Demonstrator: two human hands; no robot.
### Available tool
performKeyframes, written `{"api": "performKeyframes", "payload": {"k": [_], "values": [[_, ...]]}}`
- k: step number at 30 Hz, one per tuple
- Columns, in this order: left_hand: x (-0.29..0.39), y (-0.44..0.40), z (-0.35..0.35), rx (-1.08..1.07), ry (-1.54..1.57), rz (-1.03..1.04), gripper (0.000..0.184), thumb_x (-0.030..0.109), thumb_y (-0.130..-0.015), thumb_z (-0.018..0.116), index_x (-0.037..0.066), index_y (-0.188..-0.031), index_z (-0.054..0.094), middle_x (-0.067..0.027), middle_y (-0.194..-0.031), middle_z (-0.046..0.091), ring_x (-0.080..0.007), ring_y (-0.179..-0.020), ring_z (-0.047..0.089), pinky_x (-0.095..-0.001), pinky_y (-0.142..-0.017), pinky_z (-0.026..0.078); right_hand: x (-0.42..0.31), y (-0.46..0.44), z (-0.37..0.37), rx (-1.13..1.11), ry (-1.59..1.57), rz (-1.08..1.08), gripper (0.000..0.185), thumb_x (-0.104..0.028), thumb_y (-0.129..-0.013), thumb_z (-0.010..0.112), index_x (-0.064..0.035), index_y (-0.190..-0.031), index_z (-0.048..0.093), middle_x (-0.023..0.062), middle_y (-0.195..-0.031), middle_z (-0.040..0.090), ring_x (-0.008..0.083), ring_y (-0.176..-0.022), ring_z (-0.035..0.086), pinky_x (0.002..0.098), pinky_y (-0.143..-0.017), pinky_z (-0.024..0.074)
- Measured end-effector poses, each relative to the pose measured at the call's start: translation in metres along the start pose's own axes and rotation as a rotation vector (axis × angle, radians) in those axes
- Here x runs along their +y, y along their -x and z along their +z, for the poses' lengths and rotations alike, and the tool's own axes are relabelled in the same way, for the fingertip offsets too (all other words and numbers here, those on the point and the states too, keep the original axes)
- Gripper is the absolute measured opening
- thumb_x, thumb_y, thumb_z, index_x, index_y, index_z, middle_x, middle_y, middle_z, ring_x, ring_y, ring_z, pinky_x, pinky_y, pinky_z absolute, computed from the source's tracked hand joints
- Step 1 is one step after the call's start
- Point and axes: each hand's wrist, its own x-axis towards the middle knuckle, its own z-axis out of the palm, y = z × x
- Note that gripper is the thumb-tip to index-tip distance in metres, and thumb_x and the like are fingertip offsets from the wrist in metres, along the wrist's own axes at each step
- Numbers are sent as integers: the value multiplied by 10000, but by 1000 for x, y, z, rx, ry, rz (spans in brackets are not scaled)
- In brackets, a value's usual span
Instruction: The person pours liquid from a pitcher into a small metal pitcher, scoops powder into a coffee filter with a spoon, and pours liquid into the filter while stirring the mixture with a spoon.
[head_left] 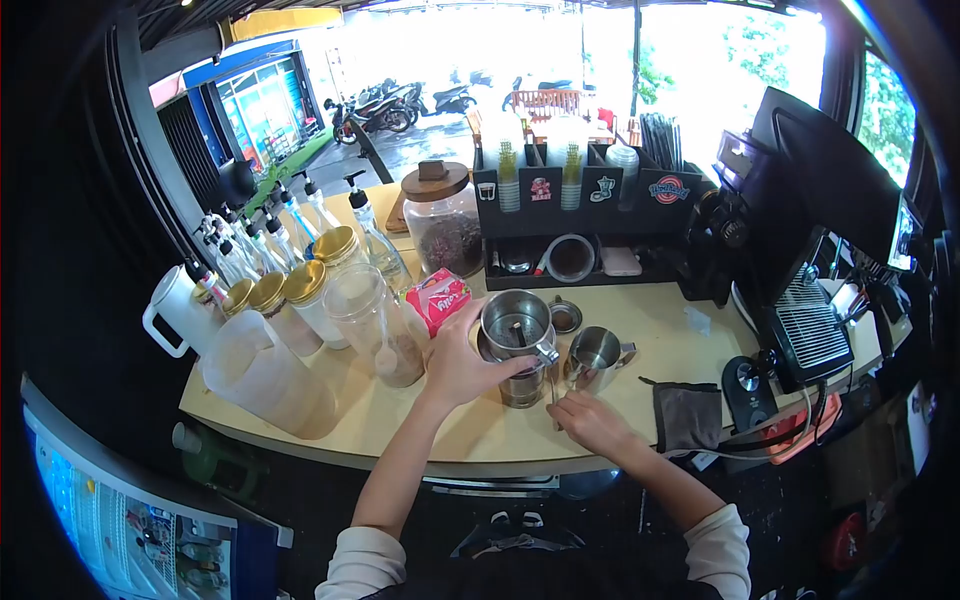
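Note:
My left hand (458, 358) is wrapped around a metal cup (517, 338), which it holds above a second metal cup (522, 391) on the counter. My right hand (592, 422) pinches the thin metal handle of a utensil, probably a spoon (554, 388), upright beside the lower cup; its far end cannot be made out. Just beyond the right hand stands a steel pitcher (597, 350) with a side handle. Behind the cups lies a small round metal dish (565, 317) with brown contents. A pink packet (437, 300) is beyond my left hand.
Clear plastic jugs (265, 375), gold-lidded jars (305, 285) and pump bottles (375, 235) crowd the left. A wooden-lidded jar (445, 235) and black cup organizer (540, 215) stand at the back. A grey cloth (688, 415), a scale-like device (748, 388) and a coffee machine (812, 325) are right.

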Motion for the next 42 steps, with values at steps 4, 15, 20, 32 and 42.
{"api": "performKeyframes", "payload": {"k": [4,15,20,32,42], "values": [[-1,1,1,-84,-69,-9,818,279,-534,904,-35,-1190,529,-120,-1105,618,-194,-1025,604,-335,-930,461,-1,3,6,33,-31,9,269,-44,-717,579,-10,-983,595,78,-873,566,224,-854,571,327,-749,477],[-6,6,9,-3,-15,76,722,292,-523,891,4,-1102,568,-121,-1011,627,-256,-969,624,-367,-875,475,29,15,-44,527,-19,273,227,0,-812,575,-7,-1039,566,136,-979,596,304,-900,592,383,-759,493],[2,8,11,-39,39,-7,736,293,-543,887,1,-1127,547,-122,-1058,611,-242,-1026,601,-364,-910,461,58,24,-28,523,-688,797,80,-87,-933,539,-22,-981,540,93,-868,590,197,-832,607,305,-777,467],[-9,8,11,-74,120,-46,836,222,-566,897,39,-1247,448,-87,-1166,574,-197,-1122,551,-349,-985,425,66,12,-23,739,-1364,684,154,-82,-937,554,-86,-829,444,-12,-739,525,68,-683,496,222,-650,401],[-6,8,13,-34,58,31,830,209,-562,891,35,-1244,450,-95,-1172,567,-201,-1122,551,-346,-988,426,68,-34,-120,739,-1166,572,188,-56,-894,604,-84,-808,439,-47,-729,439,33,-663,479,198,-604,405]]}}
